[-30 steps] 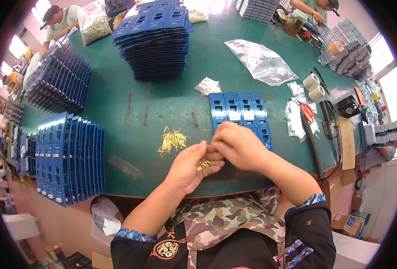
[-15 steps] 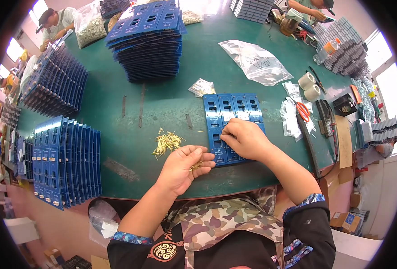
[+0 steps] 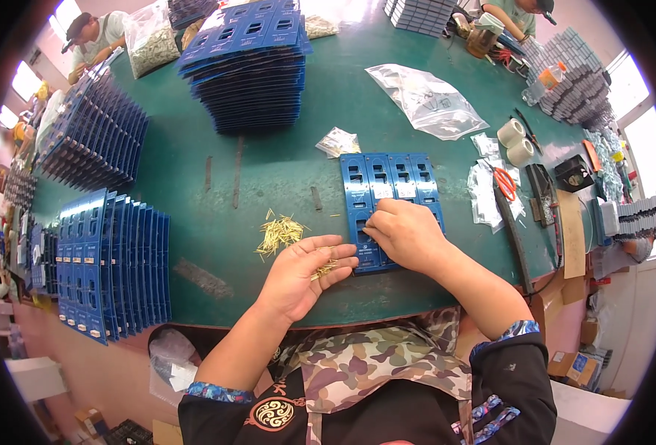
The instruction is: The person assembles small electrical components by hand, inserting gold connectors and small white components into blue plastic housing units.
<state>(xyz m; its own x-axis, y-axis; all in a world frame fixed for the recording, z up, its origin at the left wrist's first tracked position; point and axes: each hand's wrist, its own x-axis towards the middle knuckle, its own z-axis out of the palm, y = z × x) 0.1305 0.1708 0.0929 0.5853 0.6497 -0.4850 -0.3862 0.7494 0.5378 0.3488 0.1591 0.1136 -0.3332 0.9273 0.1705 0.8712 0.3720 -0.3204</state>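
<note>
A blue circuit board panel (image 3: 356, 202) with several rectangular cut-outs lies flat on the green table in front of me. My right hand (image 3: 411, 233) rests over its near half, thumb and fingers pinched together at a cut-out on the left side; what they hold, if anything, is hidden. Just left of the panel, my left hand (image 3: 294, 278) is cupped palm up, its fingertips by the panel's edge. Thin gold pins (image 3: 325, 270) lie in its curled fingers. Beyond that hand, a loose pile of similar gold pins (image 3: 280, 233) sits on the table.
Blue panels stand in a tall stack (image 3: 246, 89) at the back and in upright rows (image 3: 113, 267) on the left. To the right lie red-handled scissors (image 3: 503, 184), white rolls (image 3: 521, 153) and small bags. A clear plastic bag (image 3: 428, 104) lies farther back. Other people work across the table.
The left hand's fingers have opened out a little, showing more of the pins. My right hand stays pinched at nearly the same spot on the panel. The whole view has shifted slightly.
</note>
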